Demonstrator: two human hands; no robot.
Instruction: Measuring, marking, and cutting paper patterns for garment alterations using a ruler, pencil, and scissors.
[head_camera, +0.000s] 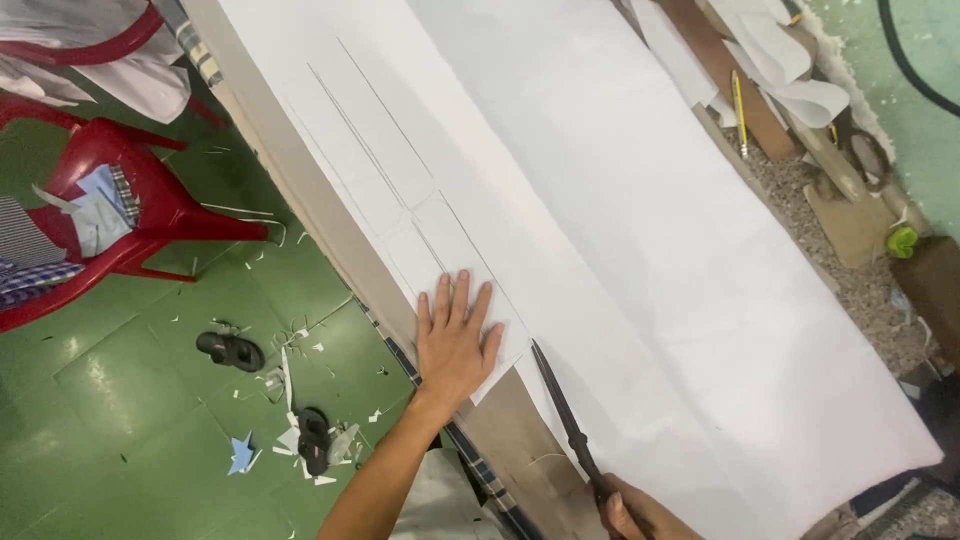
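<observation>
Cutting white fabric (650, 230) with scissors (562, 410)

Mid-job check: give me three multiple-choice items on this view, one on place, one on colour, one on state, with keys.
1. Where does the left hand rest?
A. flat on the white fabric
B. on the chair
C. on the floor

2. What colour is the plastic chair?
A. blue
B. red
C. yellow

3. What is the right hand doing?
A. lying open
B. gripping the scissors
C. holding a pencil

Key: 1 A, palm down with fingers spread on the fabric; 2 B, its frame is red; 3 B, fingers wrap the dark handles.
</observation>
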